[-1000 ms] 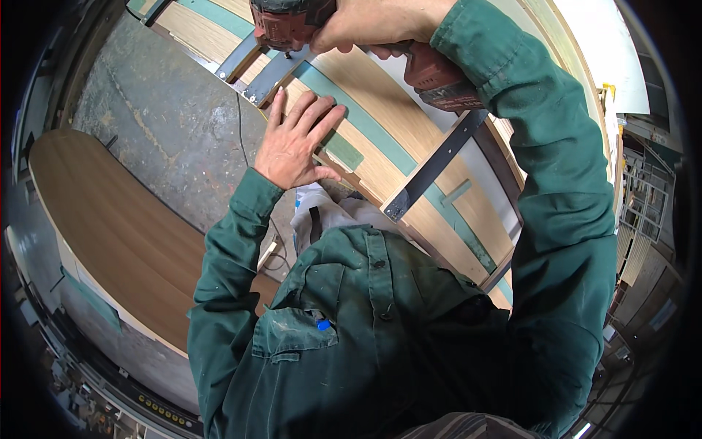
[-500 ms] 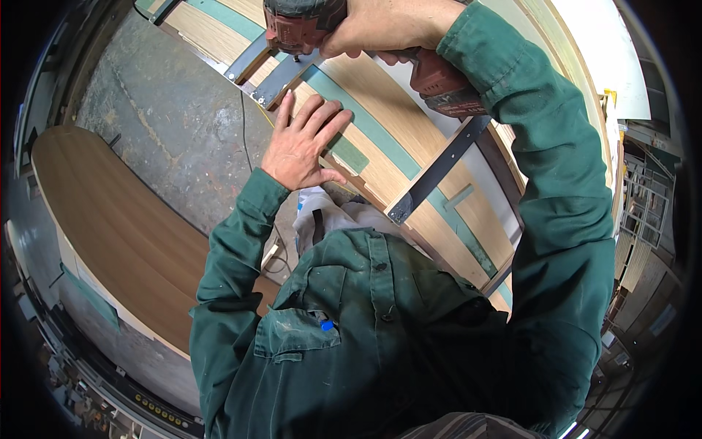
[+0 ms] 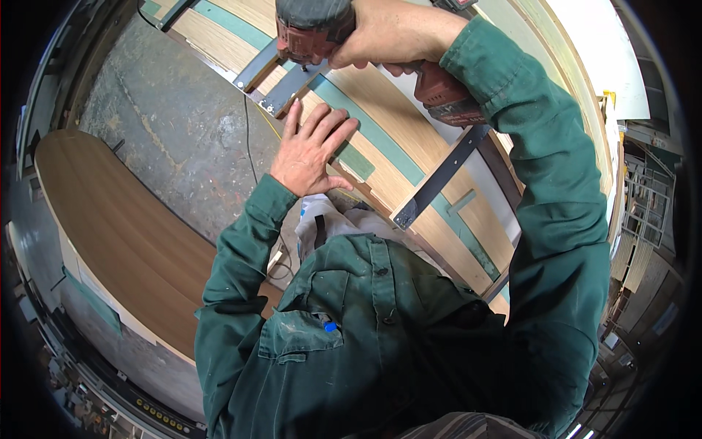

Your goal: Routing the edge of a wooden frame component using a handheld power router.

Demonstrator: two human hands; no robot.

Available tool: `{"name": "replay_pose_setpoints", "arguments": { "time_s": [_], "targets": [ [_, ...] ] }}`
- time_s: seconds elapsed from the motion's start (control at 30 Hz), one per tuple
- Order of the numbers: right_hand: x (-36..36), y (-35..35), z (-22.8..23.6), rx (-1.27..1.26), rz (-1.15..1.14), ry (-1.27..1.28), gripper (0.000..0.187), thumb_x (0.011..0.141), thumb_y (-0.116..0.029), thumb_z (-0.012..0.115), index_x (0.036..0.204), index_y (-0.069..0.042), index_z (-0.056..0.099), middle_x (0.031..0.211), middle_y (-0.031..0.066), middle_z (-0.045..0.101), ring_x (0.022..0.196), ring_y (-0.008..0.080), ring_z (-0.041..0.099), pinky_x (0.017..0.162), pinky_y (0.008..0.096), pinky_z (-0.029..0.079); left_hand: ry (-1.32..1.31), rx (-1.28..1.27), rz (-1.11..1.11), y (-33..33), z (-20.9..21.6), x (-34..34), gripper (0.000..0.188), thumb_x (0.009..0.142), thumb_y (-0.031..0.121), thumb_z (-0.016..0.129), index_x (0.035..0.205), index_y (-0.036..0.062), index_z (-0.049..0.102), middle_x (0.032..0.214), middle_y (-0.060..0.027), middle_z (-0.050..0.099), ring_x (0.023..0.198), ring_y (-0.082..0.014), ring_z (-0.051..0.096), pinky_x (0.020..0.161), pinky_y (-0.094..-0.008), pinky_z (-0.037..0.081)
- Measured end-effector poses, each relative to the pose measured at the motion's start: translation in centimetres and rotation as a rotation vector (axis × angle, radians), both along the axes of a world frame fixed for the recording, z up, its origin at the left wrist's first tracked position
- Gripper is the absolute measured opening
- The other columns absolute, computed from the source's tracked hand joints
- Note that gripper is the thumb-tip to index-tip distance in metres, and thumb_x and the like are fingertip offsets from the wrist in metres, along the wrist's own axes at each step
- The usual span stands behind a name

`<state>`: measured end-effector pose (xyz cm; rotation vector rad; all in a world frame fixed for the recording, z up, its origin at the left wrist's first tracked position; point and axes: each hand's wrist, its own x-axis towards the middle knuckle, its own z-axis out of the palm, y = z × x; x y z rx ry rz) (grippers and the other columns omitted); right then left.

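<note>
A red and black cordless drill (image 3: 313, 42) is gripped in my right hand (image 3: 401, 32), its battery end showing beyond my wrist. The drill's tip meets, or hovers just over, a dark flat strip (image 3: 287, 94) lying across a pale wood panel (image 3: 373, 95) with green bands; I cannot tell which. My left hand (image 3: 310, 152) rests on the panel's near edge beside that strip, fingers stretched out and holding nothing. Another dark strip (image 3: 443, 174) with holes crosses the panel farther right. A small green block (image 3: 356, 162) lies close to my left fingers.
A long curved brown wooden piece (image 3: 121, 227) stands on the left. Concrete floor (image 3: 175, 124) shows between it and the panel, with a thin dark cable (image 3: 248, 146) running over it. At the far right is a metal rack (image 3: 645, 197).
The whole view has shifted slightly, so the panel and both hands appear a little lower and to the right. Drill and left hand keep about the same places on the panel.
</note>
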<state>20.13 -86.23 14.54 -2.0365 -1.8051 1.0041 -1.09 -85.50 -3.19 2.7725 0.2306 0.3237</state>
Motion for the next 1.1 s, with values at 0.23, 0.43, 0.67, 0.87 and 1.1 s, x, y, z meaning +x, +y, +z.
{"name": "replay_pose_setpoints", "arguments": {
  "time_s": [0.23, 0.43, 0.67, 0.87, 1.1],
  "targets": [
    [1.1, 1.6, -1.1, -0.241, -0.099, 0.119, 0.026, 0.077, -0.023, 0.071, 0.087, 0.001, 0.066, 0.064, 0.0029, 0.057, 0.043, 0.0093, 0.049, 0.038, 0.0255, 0.040, -0.007, -0.028, -0.015, 0.0, 0.3, 0.1, 0.106, 0.055, 0.067, 0.073, 0.141, 0.0134, 0.042, 0.137, -0.0070, 0.045, 0.133, -0.0302, 0.036, 0.115, -0.0613, 0.014],
    [1.0, 1.9, -1.4, -0.236, -0.086, 0.103, 0.029, 0.074, -0.026, 0.070, 0.083, 0.002, 0.064, 0.063, 0.0040, 0.056, 0.041, 0.0135, 0.052, 0.036, 0.0284, 0.042, -0.012, -0.037, -0.019, -0.1, 0.5, -0.1, 0.105, 0.055, 0.065, 0.075, 0.140, 0.0123, 0.042, 0.136, -0.0073, 0.044, 0.133, -0.0305, 0.035, 0.114, -0.0622, 0.015],
    [0.7, 2.0, -0.9, -0.259, -0.097, 0.111, 0.030, 0.074, -0.024, 0.071, 0.091, 0.000, 0.064, 0.065, 0.0046, 0.056, 0.041, 0.0134, 0.052, 0.036, 0.0283, 0.042, -0.003, -0.032, -0.023, 0.0, 0.5, -0.2, 0.102, 0.059, 0.066, 0.073, 0.142, 0.0150, 0.042, 0.137, -0.0081, 0.044, 0.134, -0.0312, 0.036, 0.114, -0.0614, 0.016],
    [0.4, 2.0, -0.5, -0.295, -0.113, 0.102, 0.030, 0.075, -0.024, 0.071, 0.093, -0.001, 0.062, 0.065, 0.0040, 0.056, 0.041, 0.0128, 0.051, 0.036, 0.0274, 0.041, -0.026, -0.058, -0.026, 0.0, 0.7, -0.2, 0.107, 0.053, 0.063, 0.078, 0.140, 0.0128, 0.042, 0.135, -0.0072, 0.044, 0.133, -0.0305, 0.035, 0.114, -0.0621, 0.016],
    [0.8, 1.9, -1.5, -0.251, -0.107, 0.129, 0.030, 0.076, -0.024, 0.071, 0.092, -0.001, 0.061, 0.065, 0.0036, 0.055, 0.041, 0.0128, 0.051, 0.035, 0.0272, 0.041, -0.030, -0.058, -0.026, -0.1, 0.6, -0.2, 0.106, 0.053, 0.061, 0.080, 0.140, 0.0131, 0.042, 0.135, -0.0067, 0.044, 0.133, -0.0304, 0.035, 0.114, -0.0619, 0.017]
  ]
}}
